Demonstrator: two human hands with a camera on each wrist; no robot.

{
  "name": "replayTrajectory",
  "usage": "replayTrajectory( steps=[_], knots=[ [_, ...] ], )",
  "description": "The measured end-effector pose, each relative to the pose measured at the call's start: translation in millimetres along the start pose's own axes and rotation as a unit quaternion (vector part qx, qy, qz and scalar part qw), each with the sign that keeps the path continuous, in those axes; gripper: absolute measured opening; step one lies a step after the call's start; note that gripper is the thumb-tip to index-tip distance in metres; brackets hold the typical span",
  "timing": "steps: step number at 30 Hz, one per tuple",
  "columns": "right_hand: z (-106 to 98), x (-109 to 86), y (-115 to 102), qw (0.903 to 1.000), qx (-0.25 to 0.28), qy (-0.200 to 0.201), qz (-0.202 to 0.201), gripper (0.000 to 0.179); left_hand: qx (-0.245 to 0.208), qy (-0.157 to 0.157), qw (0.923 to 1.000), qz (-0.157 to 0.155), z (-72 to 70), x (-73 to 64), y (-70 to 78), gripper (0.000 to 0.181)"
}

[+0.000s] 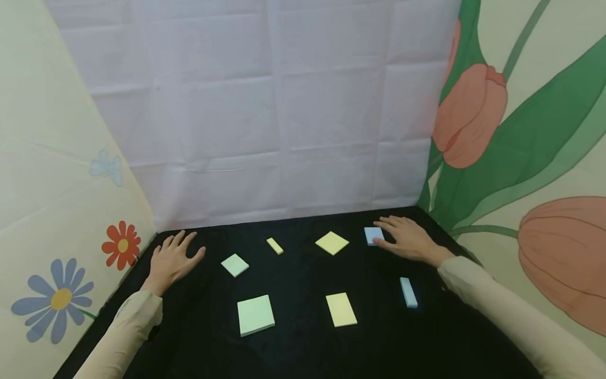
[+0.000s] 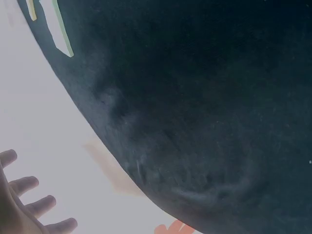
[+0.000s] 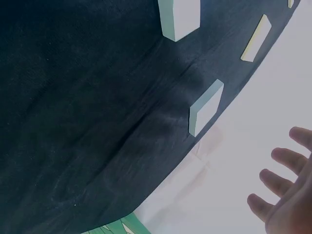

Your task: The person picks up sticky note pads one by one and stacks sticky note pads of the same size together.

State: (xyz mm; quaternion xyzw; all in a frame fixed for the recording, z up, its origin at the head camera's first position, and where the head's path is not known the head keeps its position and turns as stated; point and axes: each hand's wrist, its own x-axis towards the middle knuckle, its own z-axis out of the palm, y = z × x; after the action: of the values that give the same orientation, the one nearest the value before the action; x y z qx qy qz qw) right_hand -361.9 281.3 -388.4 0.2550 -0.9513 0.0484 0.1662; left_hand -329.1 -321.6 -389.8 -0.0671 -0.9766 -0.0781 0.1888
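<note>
My left hand [image 1: 171, 261] is held over the far left of the black cloth, fingers spread, with nothing in it. Nearest to it lies a small pale green sticky note pad [image 1: 234, 265]. On the right, my right hand [image 1: 406, 238] hovers with extended fingers over a small blue sticky note pad [image 1: 372, 235], partly covering it in the head view. The right wrist view shows a gap between these fingers [image 3: 287, 161] and the blue pad [image 3: 208, 109]. Closer to me on that side is a narrow blue pad [image 1: 408, 292]. Neither hand grips anything.
A larger green pad [image 1: 256, 315] and a yellow rectangular pad [image 1: 341, 309] lie nearer on the black cloth [image 1: 298, 352]. Farther back are a yellow square pad [image 1: 332, 242] and a narrow yellow pad [image 1: 274, 246]. White cloth [image 1: 284, 116] hangs behind; flowered cloths flank both sides.
</note>
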Motion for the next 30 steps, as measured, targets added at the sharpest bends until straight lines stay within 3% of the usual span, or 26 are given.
replayTrajectory(
  steps=[19, 30],
  knots=[
    [12, -12.3, -2, 0.9996, 0.01, 0.011, -0.025, 0.06, -0.012, -0.017, 0.9998, 0.001, 9.4, -3.0, 4.0, 0.072],
    [18, -17.2, -10, 0.9986, 0.016, -0.011, -0.049, 0.058, -0.012, -0.02, 0.9997, 0.003, 15.4, -6.8, 6.0, 0.07]
  ],
)
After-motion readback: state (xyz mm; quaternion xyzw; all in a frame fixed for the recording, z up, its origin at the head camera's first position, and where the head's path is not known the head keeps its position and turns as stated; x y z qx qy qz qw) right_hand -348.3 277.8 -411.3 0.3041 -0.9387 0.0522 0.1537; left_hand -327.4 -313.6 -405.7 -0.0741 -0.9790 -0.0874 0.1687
